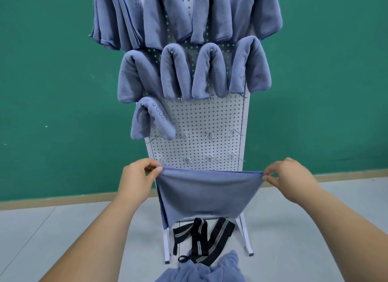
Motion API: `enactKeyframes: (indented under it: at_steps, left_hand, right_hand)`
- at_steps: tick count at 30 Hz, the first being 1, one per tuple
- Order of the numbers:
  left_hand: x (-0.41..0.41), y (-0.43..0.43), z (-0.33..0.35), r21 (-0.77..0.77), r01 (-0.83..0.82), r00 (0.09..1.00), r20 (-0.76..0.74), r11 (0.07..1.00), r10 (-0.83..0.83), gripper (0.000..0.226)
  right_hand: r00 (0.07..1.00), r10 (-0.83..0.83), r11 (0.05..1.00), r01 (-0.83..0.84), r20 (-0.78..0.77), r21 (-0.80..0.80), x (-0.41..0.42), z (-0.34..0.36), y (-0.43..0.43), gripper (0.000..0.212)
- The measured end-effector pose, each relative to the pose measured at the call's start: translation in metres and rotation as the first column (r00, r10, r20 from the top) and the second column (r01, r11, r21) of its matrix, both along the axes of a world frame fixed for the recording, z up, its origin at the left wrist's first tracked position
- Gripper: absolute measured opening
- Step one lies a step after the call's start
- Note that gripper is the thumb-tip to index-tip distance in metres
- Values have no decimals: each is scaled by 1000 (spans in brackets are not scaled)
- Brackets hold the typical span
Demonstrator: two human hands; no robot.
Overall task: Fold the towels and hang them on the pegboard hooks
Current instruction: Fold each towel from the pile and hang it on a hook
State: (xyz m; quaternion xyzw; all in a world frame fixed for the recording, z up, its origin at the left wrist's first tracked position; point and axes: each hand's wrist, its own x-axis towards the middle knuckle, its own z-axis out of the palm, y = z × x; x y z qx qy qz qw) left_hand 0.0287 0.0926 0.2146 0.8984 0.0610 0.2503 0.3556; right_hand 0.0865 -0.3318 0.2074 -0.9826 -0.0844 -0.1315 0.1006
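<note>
Held towel [204, 194]: matt blue-grey cloth, smooth short pile; hung towels [176, 71] fluffier. Pegboard [201, 122]: white perforated panel, looks painted metal, with shiny wire hooks [233, 132]. Straps [212, 237]: black woven webbing on smooth grey floor [63, 229].

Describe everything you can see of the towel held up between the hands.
The held towel is blue-grey, soft and matte like microfibre, with a darker stitched edge. It is folded, its layered top edge stretched level and taut between the left hand and right hand, each pinching an upper corner. It hangs freely, narrowing downward, in front of the lower pegboard.
</note>
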Motion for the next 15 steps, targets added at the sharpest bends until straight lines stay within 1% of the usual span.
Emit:
enactKeyframes:
  at_steps: [3, 6, 7, 9, 11, 12, 15]
  left_hand:
    - [0, 1, -2, 31, 41, 998, -43, 999, -40, 13]
    - [0, 3, -4, 82, 69, 995, -77, 994, -63, 15]
    - [0, 3, -4, 106, 61, 995, -85, 993, -52, 14]
    - [1, 1, -5, 166, 24, 997, -78, 986, -12, 11]
    - [2, -1, -5, 211, -31, 998, -45, 977, 41, 8]
    - [3, -1, -5, 232, -62, 997, -26, 971, 70, 9]
    - [5, 4, -6, 304, -140, 989, 5, 942, 146, 11]
  right_hand:
    - [998, -42, 979, 34, 36, 200, -3, 6, -1, 4]
    - [987, -73, 937, 18, 143, 348, -6, 13, -4, 15]
    - [984, -81, 929, 17, 160, 369, -7, 14, -4, 18]
    - [982, -69, 943, 6, 179, 333, -8, 16, -1, 24]
    - [984, -41, 966, -6, 176, 258, -9, 18, 5, 11]
    - [987, -29, 966, -13, 158, 257, -11, 20, 7, 7]
    - [998, 44, 918, -62, 55, 391, -14, 23, 7, 16]
